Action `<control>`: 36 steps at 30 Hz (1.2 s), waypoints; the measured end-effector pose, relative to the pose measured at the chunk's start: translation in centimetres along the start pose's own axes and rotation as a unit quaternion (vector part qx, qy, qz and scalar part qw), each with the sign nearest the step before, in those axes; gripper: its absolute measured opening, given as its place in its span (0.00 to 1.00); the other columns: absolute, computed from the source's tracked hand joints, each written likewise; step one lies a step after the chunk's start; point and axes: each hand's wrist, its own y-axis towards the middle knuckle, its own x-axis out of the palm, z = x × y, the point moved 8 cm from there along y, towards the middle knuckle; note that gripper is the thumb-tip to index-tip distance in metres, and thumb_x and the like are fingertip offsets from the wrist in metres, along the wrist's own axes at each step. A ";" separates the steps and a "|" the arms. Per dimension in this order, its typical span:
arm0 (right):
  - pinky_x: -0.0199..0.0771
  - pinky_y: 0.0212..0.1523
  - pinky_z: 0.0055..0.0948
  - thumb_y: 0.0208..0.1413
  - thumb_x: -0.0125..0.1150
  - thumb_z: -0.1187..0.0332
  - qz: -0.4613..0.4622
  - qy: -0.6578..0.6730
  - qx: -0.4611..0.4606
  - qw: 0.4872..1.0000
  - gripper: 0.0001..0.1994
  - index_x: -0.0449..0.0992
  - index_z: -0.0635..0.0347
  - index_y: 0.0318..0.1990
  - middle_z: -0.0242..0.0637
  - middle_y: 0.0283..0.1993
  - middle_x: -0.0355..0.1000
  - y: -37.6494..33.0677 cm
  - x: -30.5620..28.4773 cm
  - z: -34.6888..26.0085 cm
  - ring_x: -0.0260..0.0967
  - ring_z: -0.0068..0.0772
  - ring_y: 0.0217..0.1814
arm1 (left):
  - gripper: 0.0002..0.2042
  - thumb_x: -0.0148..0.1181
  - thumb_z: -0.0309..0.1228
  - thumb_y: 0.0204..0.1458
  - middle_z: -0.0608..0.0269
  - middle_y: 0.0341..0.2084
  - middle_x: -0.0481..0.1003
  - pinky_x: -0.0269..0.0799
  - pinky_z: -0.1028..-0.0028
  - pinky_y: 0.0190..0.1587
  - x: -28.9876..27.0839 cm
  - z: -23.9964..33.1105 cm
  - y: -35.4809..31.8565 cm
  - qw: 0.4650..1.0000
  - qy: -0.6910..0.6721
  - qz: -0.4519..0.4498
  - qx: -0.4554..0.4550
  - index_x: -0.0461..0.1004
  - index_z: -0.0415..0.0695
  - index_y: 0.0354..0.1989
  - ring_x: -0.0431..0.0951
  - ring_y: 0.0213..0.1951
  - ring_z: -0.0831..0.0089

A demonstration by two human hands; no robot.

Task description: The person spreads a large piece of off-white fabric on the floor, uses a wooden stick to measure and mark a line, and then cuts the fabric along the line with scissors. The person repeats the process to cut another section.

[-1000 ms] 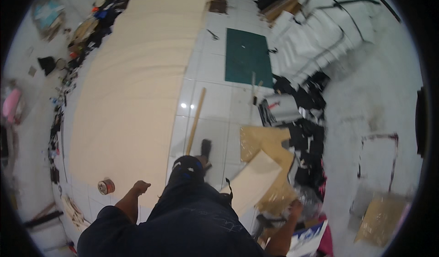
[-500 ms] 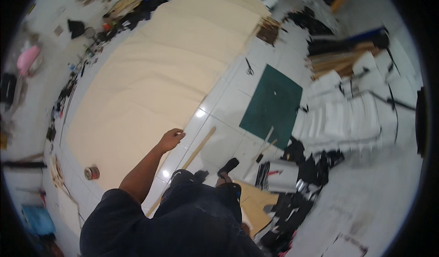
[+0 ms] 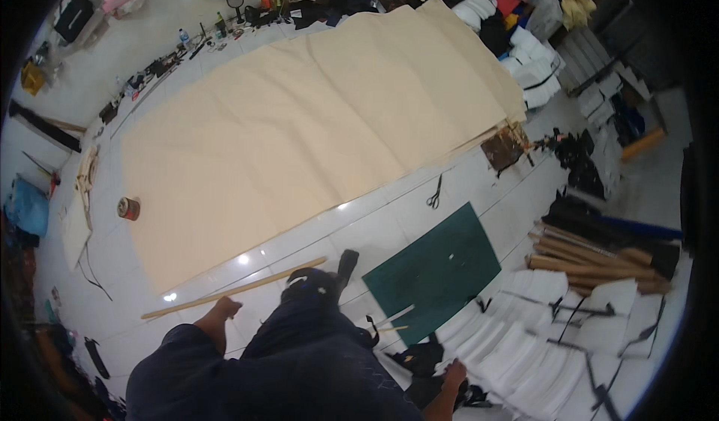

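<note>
A large cream sheet of cloth or similar material point(image 3: 284, 144) lies spread on the floor, with soft creases across it. My left hand point(image 3: 227, 309) hangs by my side, close to a long wooden stick point(image 3: 232, 289) on the tiles below the sheet's near edge. Its fingers look loosely apart, with nothing in them. Low on the right is my right hand point(image 3: 454, 374), beside a stack of white folded bundles point(image 3: 517, 346) and dark pieces. Its fingers are too small and unclear to read. A round tin point(image 3: 129, 209) rests on the sheet's left end.
A green cutting mat point(image 3: 438, 275) lies to the right, with scissors point(image 3: 434, 193) near its far corner. Brown rolls or boards point(image 3: 599, 260) are piled farther right. A brown block-like thing point(image 3: 503, 151) sits by the sheet's right end. Clutter lines the far wall.
My view has turned to the right, so the sheet now runs across it. My left hand has come away from the sheet's edge and down to my side. My right hand shows more clearly.
</note>
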 end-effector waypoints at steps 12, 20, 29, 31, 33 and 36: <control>0.70 0.51 0.36 0.57 0.59 0.61 -0.412 -0.404 -0.329 0.748 0.16 0.75 0.63 0.47 0.49 0.44 0.75 -0.7 40.0 -34.6 0.73 0.42 0.50 | 0.22 0.54 0.47 0.54 0.43 0.44 0.75 0.70 0.58 0.50 -6.7 49.3 -13.5 0.895 -0.355 0.027 0.267 0.75 0.41 0.48 0.75 0.48 0.54; 0.69 0.48 0.48 0.56 0.53 0.58 -0.571 -0.577 -0.460 0.358 0.14 0.76 0.59 0.40 0.51 0.42 0.75 -0.2 51.7 -40.5 0.72 0.56 0.47 | 0.15 0.54 0.39 0.51 0.50 0.39 0.77 0.72 0.57 0.47 5.1 58.1 -15.3 0.943 0.159 0.048 0.288 0.78 0.44 0.41 0.77 0.46 0.54; 0.69 0.52 0.44 0.56 0.50 0.63 -0.787 -0.589 -0.164 0.085 0.15 0.73 0.61 0.47 0.52 0.46 0.74 -2.8 47.9 -40.6 0.71 0.54 0.50 | 0.18 0.48 0.36 0.57 0.49 0.44 0.76 0.67 0.61 0.52 23.7 58.8 -14.6 0.794 -0.228 -0.319 0.464 0.72 0.32 0.47 0.76 0.45 0.56; 0.66 0.56 0.41 0.58 0.51 0.62 -0.824 -0.560 -0.059 0.063 0.19 0.70 0.63 0.53 0.51 0.52 0.72 2.2 46.6 -34.4 0.69 0.51 0.55 | 0.22 0.48 0.37 0.56 0.48 0.48 0.73 0.64 0.65 0.56 21.8 63.1 -18.1 0.807 -0.238 -0.373 0.391 0.69 0.30 0.51 0.73 0.50 0.59; 0.66 0.57 0.41 0.58 0.52 0.61 -0.806 -0.590 0.034 0.028 0.21 0.70 0.62 0.56 0.50 0.53 0.72 2.6 47.7 -32.2 0.69 0.50 0.56 | 0.21 0.48 0.38 0.57 0.48 0.47 0.74 0.64 0.66 0.57 24.1 65.0 -17.5 0.802 -0.175 -0.425 0.381 0.70 0.30 0.50 0.73 0.50 0.58; 0.67 0.53 0.41 0.56 0.56 0.58 -0.783 -0.618 -0.061 -0.024 0.18 0.72 0.60 0.49 0.46 0.49 0.73 10.4 55.6 -24.2 0.71 0.44 0.51 | 0.19 0.46 0.38 0.58 0.49 0.44 0.74 0.65 0.67 0.56 17.6 67.4 -9.4 0.864 -0.203 -0.421 0.189 0.71 0.35 0.48 0.72 0.52 0.57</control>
